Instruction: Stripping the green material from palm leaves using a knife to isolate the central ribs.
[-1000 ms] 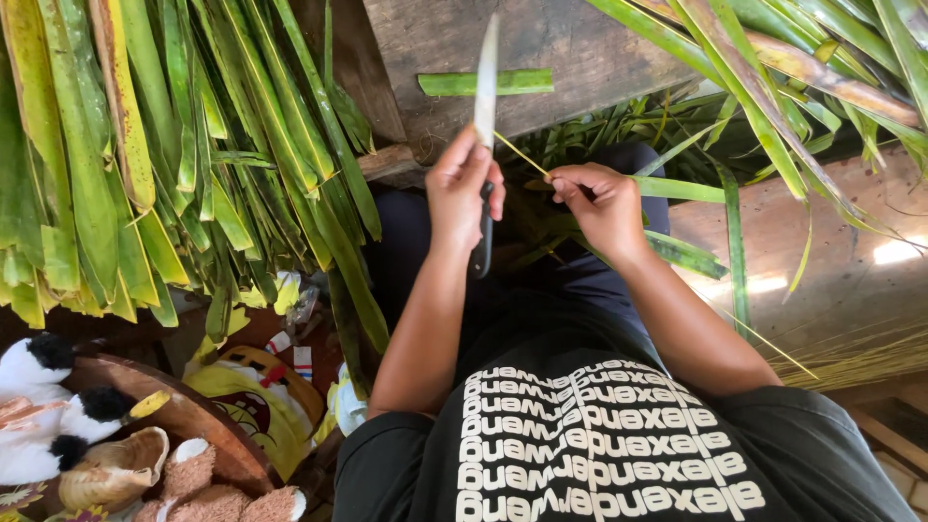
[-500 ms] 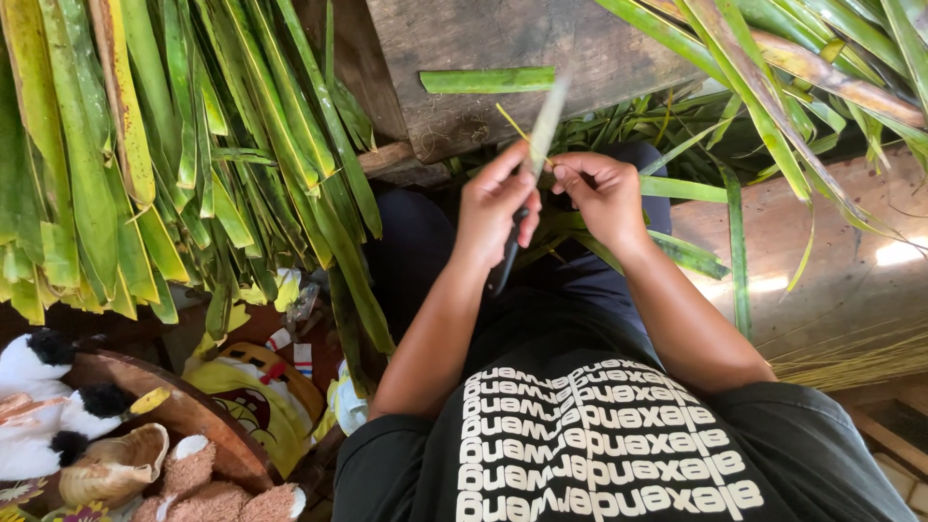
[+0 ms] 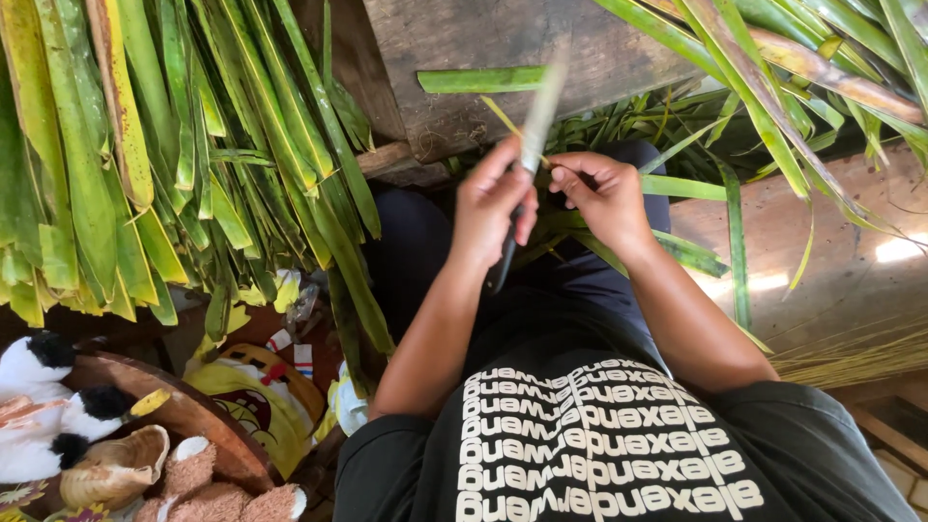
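— Where is the knife (image 3: pixel 527 155)?

— Near the middle of the view, a little toward twelve o'clock. The left hand (image 3: pixel 491 208) has its fingers clenched around the dark handle, and the pale, blurred blade points up toward one o'clock, over the edge of the wooden plank (image 3: pixel 503 39).

— And the other hand?

— The right hand (image 3: pixel 604 198) sits just beside the blade, at three o'clock from it. Its fingers are pinched shut on a thin yellowish leaf rib (image 3: pixel 505 116), which runs up toward eleven o'clock and crosses the blade. A green leaf strip (image 3: pixel 681 188) leads away from that hand toward three o'clock.

— What lies about them?

— A cut piece of green leaf (image 3: pixel 478 79) lies flat on the plank at twelve o'clock. A thick bundle of long green and yellow leaves (image 3: pixel 145 145) hangs at nine to ten o'clock, and more fronds (image 3: pixel 793 68) spread at one to two o'clock. At seven o'clock, a round wooden tray (image 3: pixel 184 411) holds plush toys (image 3: pixel 48 406). The person's black printed shirt (image 3: pixel 599 435) fills six o'clock.
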